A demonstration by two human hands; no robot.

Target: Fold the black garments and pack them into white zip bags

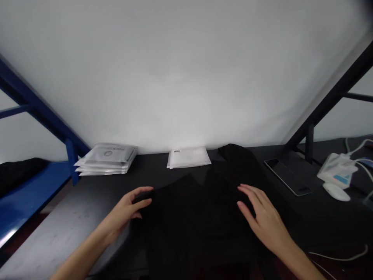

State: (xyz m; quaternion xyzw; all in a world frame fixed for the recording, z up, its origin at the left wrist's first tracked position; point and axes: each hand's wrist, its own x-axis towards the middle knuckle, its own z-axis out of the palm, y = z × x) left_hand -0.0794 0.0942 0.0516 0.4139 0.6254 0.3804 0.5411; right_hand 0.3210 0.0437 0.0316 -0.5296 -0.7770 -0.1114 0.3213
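Observation:
Black fabric (pixel 189 217) lies spread over the dark table in front of me, its edges hard to tell from the tabletop. My left hand (pixel 125 212) is at the fabric's left edge, thumb and fingers apart, with nothing held. At the right part of the cloth is my right hand (pixel 262 217), palm down with its fingers spread and nothing in them. Whether either hand presses on the cloth is unclear. More black fabric (pixel 241 159) is bunched toward the back, near the wall.
Flat plastic packages (pixel 107 157) are stacked at the back left; white packets (pixel 189 157) lie at the back middle. A phone (pixel 287 177), a white mouse (pixel 336 191) and a white power strip (pixel 338 169) with cables sit right. Slanted metal frames flank the table (pixel 72 217).

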